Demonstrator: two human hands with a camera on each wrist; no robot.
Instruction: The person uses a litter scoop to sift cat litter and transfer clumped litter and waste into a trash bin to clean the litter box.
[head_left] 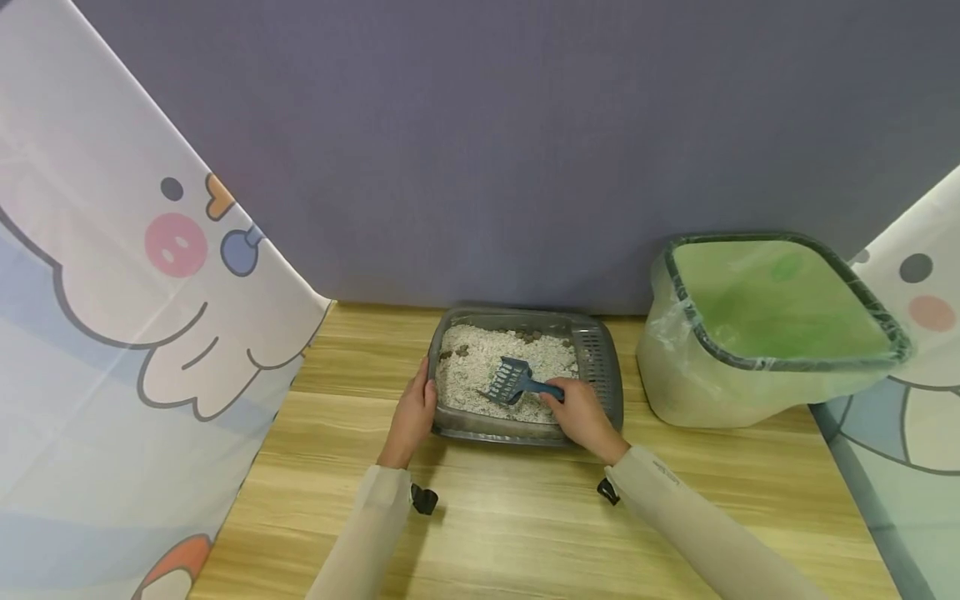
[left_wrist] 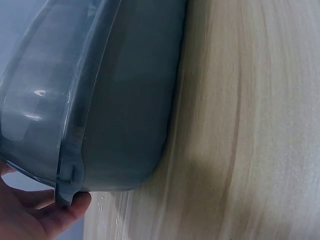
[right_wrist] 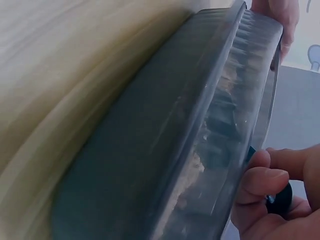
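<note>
A grey litter box [head_left: 495, 434] stands on the wooden table, filled with pale granular litter [head_left: 467, 379]. Several brown clumps [head_left: 527, 337] lie at the litter's back edge and left side. My left hand [head_left: 414, 414] grips the box's left rim; the left wrist view shows fingers [left_wrist: 62, 217] hooked around the rim's corner. In my right hand [head_left: 583, 417] is the handle of a dark blue litter scoop [head_left: 512, 381]. Its slotted head points left, over the middle of the litter. The right wrist view shows fingers [right_wrist: 262, 182] curled round the handle beside the box wall.
A green bin [head_left: 780, 364] lined with a clear plastic bag stands to the right of the box. Behind the table rises a grey-purple wall panel [head_left: 480, 150]. Cartoon-printed sheets [head_left: 97, 250] hang at both sides. Wooden tabletop [head_left: 510, 533] extends in front of the box.
</note>
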